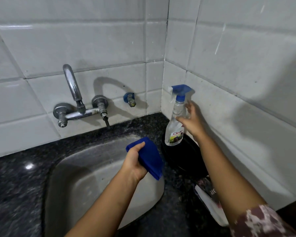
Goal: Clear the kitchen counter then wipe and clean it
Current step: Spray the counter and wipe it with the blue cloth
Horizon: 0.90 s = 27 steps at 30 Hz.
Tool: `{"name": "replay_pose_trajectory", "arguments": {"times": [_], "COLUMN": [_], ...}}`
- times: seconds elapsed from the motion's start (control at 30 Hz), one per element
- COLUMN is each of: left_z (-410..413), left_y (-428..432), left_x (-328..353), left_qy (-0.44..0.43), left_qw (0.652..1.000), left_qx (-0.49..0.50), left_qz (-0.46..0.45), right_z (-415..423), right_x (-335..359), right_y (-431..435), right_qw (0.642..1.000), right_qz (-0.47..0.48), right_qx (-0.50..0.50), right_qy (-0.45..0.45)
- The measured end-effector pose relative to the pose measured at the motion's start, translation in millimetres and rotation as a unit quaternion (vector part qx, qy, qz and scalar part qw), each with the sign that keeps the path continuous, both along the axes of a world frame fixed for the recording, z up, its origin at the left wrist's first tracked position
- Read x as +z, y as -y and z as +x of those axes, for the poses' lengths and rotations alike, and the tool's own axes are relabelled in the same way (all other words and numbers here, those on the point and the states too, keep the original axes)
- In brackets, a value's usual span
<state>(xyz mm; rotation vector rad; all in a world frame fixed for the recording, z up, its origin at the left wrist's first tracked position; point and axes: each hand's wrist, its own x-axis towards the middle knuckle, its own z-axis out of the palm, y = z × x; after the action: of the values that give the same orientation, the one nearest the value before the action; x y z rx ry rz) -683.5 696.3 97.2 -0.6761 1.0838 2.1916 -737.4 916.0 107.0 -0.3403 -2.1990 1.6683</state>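
My left hand [135, 161] grips the folded blue cloth [150, 158], fingers curled round it, and holds it above the right end of the sink [85, 168]. My right hand [193, 120] is spread at the neck of the spray bottle [175, 127], thumb in front and fingers behind. I cannot tell whether they touch the plastic, but they have not closed on it. The bottle stands upright in the back right corner of the tabletop [15, 177], close to both tiled walls. Its base is at the edge of a black dish [183, 156]; I cannot tell whether it sits on the rim or just behind it.

I judge the step in hand to be taking up the bottle, either to spray or to clear it away. To do that well, I want to close round the narrow neck just under the blue trigger head, where the hand already is, and not lower on the wide body. I would lift it straight up before drawing it towards me, so that the base does not catch the dish. The bottle looks nearly empty, so I expect it to be light and easy to tip if I nudge it first. The dish and the printed packet [207, 194] under my right forearm are on the tabletop, so clearing looks unfinished. I keep the cloth off the tabletop meanwhile.
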Motion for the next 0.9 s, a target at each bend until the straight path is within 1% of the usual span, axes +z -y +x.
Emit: {"name": "replay_pose_trajectory", "arguments": {"times": [0.07,0.2,0.27,0.37,0.4,0.47,0.5,0.63,0.67,0.77,0.9], "left_z": [-1.5,-4.3,-5.3,-3.9,-2.2,1.3,2.9,19.1,24.1,41.2,61.0], "left_y": [1.3,5.1,6.8,9.4,11.8,18.9,23.1,47.9,54.2,74.3,97.3], "left_x": [5.4,14.1,18.5,23.6,26.0,30.3,32.3,39.6,40.4,41.0,32.6], "left_qy": [-0.011,-0.024,-0.029,-0.033,-0.036,-0.044,-0.048,-0.067,-0.071,-0.083,-0.082], "left_qw": [1.000,1.000,0.999,0.999,0.999,0.998,0.998,0.996,0.995,0.994,0.994], "left_qx": [0.006,0.013,0.014,0.025,0.027,0.032,0.035,0.060,0.063,0.066,0.070], "left_qz": [0.006,0.010,0.014,0.019,0.021,0.025,0.026,0.017,0.013,0.006,0.004], "right_z": [-14.7,-15.5,-9.2,0.3,3.9,13.2,19.9,56.7,68.0,105.3,145.6], "right_x": [0.1,3.7,8.9,13.5,12.9,9.1,8.4,18.8,22.6,32.6,32.4], "right_y": [-7.2,-18.6,-17.1,-8.5,-5.2,0.9,5.0,30.1,37.1,63.8,98.1], "right_qw": [0.999,0.998,0.996,0.997,0.998,0.999,0.998,0.992,0.991,0.987,0.977], "right_qz": [-0.021,0.004,-0.002,-0.030,-0.024,0.022,0.035,0.053,0.041,-0.035,-0.112], "right_qx": [0.037,0.060,0.082,0.072,0.063,0.043,0.034,0.012,0.010,0.026,0.045], "right_qy": [0.011,0.035,0.035,0.026,0.022,0.000,-0.025,-0.116,-0.128,-0.156,-0.178]}}
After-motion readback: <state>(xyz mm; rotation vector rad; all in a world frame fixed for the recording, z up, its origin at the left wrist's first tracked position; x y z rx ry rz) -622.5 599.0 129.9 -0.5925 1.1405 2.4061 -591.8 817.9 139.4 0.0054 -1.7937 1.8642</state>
